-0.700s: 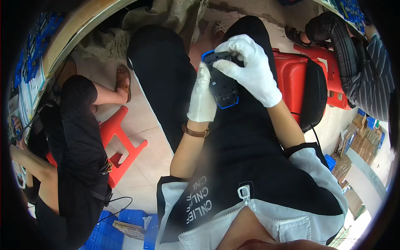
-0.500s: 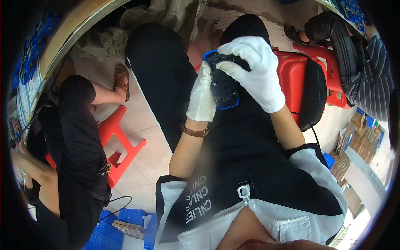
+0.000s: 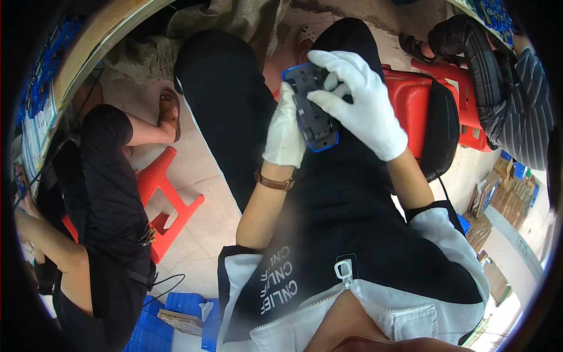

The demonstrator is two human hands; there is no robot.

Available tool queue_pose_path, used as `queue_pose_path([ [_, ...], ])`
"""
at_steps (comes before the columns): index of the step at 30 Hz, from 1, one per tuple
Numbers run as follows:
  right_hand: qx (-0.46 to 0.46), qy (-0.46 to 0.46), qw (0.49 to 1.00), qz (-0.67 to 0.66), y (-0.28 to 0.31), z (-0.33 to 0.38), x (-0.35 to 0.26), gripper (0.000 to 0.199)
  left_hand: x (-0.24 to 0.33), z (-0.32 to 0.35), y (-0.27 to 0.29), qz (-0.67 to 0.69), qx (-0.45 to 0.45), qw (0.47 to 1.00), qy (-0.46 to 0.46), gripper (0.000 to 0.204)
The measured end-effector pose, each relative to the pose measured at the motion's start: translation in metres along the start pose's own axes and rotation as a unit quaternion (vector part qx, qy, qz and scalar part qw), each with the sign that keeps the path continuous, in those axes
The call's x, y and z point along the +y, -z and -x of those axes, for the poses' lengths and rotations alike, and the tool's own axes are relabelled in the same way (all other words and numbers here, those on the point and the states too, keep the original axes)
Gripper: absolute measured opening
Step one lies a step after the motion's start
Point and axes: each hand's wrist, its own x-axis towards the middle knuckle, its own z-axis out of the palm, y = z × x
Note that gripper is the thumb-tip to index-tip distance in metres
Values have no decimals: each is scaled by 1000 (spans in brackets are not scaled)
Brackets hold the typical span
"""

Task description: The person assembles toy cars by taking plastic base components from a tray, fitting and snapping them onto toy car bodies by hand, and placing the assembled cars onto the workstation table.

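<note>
A long black plastic device body (image 3: 316, 120) with a blue rim is held tilted above my lap, its moulded black face toward me. Along its left edge, my left hand (image 3: 285, 129), in a white glove, grips it with the thumb laid on the side; the other fingers are hidden beneath. Over its upper right part, my right hand (image 3: 363, 100), also white-gloved, is curled, with the thumb against the black face and the index finger arched over the top end. Whether a small part lies between those fingers is hidden.
My black-trousered legs (image 3: 226, 111) lie under the work. A red stool (image 3: 170, 193) and a seated person (image 3: 111, 193) are on the left. A red seat (image 3: 407, 111) stands at right, near another person (image 3: 522, 105). A wooden table edge (image 3: 97, 44) curves at upper left; blue bins (image 3: 185, 305) stand below.
The device has turned slightly, showing more of its black face. My right hand's fingers have shifted and spread a little at its upper part; my left hand keeps its hold.
</note>
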Motion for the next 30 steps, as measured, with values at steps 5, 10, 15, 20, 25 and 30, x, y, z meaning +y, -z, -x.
queue_pose_path([
  [5, 35, -4, 989, 145, -15, 25, -4, 63, 9, 4, 0, 45, 16, 998, -35, 66],
  [10, 1, -6, 970, 241, -25, 24, -9, 63, 2, 3, 3, 30, 46, 994, -95, 66],
  [15, -44, -42, 964, 258, -23, 15, -16, 63, -6, 2, 1, 2, 35, 987, -159, 69],
  [20, -40, -42, 968, 244, -29, 21, -13, 61, -7, 0, 5, 2, -17, 982, -188, 73],
  [25, 1, -2, 966, 260, -35, 22, -11, 59, -12, -5, 3, 24, 18, 973, -227, 75],
  [30, -16, -22, 965, 260, -34, 22, -11, 59, -10, -4, 4, -10, 2, 972, -236, 74],
])
